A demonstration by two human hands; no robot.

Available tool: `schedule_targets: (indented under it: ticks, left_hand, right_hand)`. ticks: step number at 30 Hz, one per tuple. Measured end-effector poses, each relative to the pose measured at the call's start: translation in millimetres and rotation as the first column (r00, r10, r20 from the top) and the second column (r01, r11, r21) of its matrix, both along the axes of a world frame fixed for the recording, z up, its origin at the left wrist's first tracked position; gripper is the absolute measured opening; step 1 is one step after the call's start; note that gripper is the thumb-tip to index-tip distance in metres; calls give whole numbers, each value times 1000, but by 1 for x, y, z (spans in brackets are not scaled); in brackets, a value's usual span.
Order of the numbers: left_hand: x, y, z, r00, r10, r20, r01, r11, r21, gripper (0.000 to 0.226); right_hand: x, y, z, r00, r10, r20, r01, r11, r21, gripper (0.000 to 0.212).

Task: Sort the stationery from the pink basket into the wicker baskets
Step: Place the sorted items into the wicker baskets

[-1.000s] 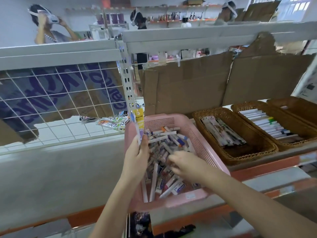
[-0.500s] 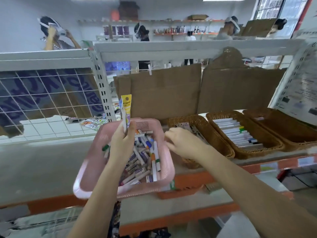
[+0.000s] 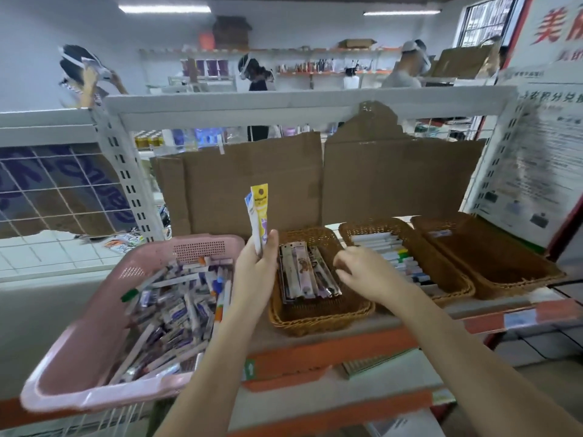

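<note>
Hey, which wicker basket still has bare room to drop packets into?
The rightmost wicker basket is mostly bare, one small item at its back. The middle basket is lined with pens along its left side. The left basket holds flat packets, bare toward its front.

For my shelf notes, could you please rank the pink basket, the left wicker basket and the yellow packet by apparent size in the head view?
1. pink basket, though nearest the camera
2. left wicker basket
3. yellow packet

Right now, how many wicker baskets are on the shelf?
3, in a row right of the pink basket: the left wicker basket behind the hands, the middle wicker basket with pens, the right wicker basket under the poster. More may sit out of frame.
</note>
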State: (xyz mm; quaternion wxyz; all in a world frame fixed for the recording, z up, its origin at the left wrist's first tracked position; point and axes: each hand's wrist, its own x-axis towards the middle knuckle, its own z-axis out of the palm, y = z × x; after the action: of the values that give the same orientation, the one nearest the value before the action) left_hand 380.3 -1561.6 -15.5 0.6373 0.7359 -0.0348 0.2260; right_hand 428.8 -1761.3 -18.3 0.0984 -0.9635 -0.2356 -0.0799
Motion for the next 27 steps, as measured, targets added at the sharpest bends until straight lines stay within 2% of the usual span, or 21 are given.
schedule_targets:
  ticks: [5, 11, 14, 16, 19, 22, 24, 27]
  left_hand:
    - [9, -29, -25, 998, -53, -33, 53, 998, -23, 27]
    - [23, -42, -50, 994, -6, -107, 0, 998, -64, 20]
    - [26, -45, -52, 993, -21, -114, 10, 995, -96, 22]
    - [28, -46, -51, 992, -38, -119, 23, 992, -120, 24]
    - [29, -50, -49, 982, -95, -163, 81, 993, -89, 21]
    - [29, -52, -48, 962, -191, -193, 173, 979, -108, 21]
    - [29, -53, -48, 945, -255, -205, 240, 966, -97, 33]
    - [31, -52, -49, 931, -279, -236, 262, 960, -99, 35]
  right_hand:
    - [4, -12, -32, 993, -61, -97, 60, 998, -8, 24]
    - [5, -16, -52, 997, -30, -65, 30, 999, 10, 21]
    - [9, -15, -52, 998, 25, -66, -21, 997, 71, 21]
    - [12, -12, -44, 992, 66, -107, -45, 981, 187, 21]
    - [18, -6, -22, 973, 150, -176, -51, 881, 470, 14]
    - [23, 3, -1, 915, 310, -259, -25, 683, 730, 10]
    - [26, 11, 7, 850, 433, -301, -10, 584, 812, 12]
    - [30, 19, 8, 785, 520, -337, 11, 532, 846, 10]
